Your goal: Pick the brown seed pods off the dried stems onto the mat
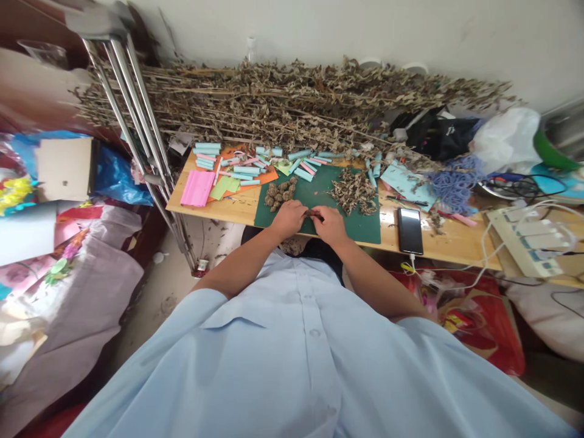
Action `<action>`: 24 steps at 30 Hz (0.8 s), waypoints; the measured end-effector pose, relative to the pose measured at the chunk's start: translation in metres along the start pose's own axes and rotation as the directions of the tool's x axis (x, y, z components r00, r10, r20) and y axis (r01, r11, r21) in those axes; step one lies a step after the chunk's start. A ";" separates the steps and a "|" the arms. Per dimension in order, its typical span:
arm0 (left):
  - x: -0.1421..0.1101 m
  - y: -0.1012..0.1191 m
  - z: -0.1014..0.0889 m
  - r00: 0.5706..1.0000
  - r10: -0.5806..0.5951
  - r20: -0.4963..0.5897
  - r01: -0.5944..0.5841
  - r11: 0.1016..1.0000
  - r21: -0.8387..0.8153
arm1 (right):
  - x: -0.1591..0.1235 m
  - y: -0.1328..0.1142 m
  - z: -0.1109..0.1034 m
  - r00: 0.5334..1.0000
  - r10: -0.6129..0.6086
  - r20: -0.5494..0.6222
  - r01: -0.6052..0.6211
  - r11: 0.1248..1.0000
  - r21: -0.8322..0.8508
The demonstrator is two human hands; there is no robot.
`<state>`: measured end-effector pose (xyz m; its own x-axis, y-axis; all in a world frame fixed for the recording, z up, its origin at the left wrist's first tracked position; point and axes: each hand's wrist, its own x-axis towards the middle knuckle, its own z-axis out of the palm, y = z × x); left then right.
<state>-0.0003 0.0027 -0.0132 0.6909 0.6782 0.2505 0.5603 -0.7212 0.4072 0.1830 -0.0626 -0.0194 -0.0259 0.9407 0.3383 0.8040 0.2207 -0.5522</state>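
Note:
My left hand (pixel 288 220) and my right hand (pixel 329 224) meet over a green cutting mat (pixel 365 230), and their fingers pinch a small clump of dried brown leaf (pixel 312 213) between them. Left of the hands, several rolled balls of dried leaf (pixel 279 193) lie on the mat. To the right sits a loose pile of crumbled dried leaves (pixel 354 191). Beyond the mat, several pale blue paper tubes (pixel 246 171) lie on an orange sheet (pixel 267 177), with a pink sheet (pixel 198 188) further left.
The wooden table (pixel 228 210) holds a black smartphone (pixel 410 231) on a charging cable. Long dried leafy stalks (pixel 274 103) lie along the back. Metal crutches (pixel 132 121) stand at the table's left end. A power strip (pixel 524 242) sits to the right.

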 end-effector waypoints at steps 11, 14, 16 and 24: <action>-0.001 -0.002 -0.003 0.999 0.041 0.012 -0.040 0.999 -0.025 | 0.002 -0.007 0.007 0.998 0.051 -0.025 -0.051 0.998 -0.020; 0.001 -0.004 0.000 1.000 0.028 0.006 -0.028 0.999 -0.019 | 0.005 -0.007 0.007 0.998 0.055 -0.021 -0.056 0.998 -0.024; 0.003 -0.004 0.002 1.000 0.020 0.005 -0.020 1.000 -0.018 | 0.007 -0.007 0.007 0.998 0.067 -0.016 -0.067 0.997 -0.026; 0.007 0.003 0.005 0.998 -0.049 -0.028 0.049 0.999 0.007 | 0.004 -0.007 0.013 0.978 0.178 -0.107 -0.167 0.981 0.100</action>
<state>0.0086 0.0047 -0.0148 0.6499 0.7161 0.2548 0.5963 -0.6882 0.4132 0.1693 -0.0569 -0.0240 0.1812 0.9319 0.3141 0.7333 0.0848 -0.6746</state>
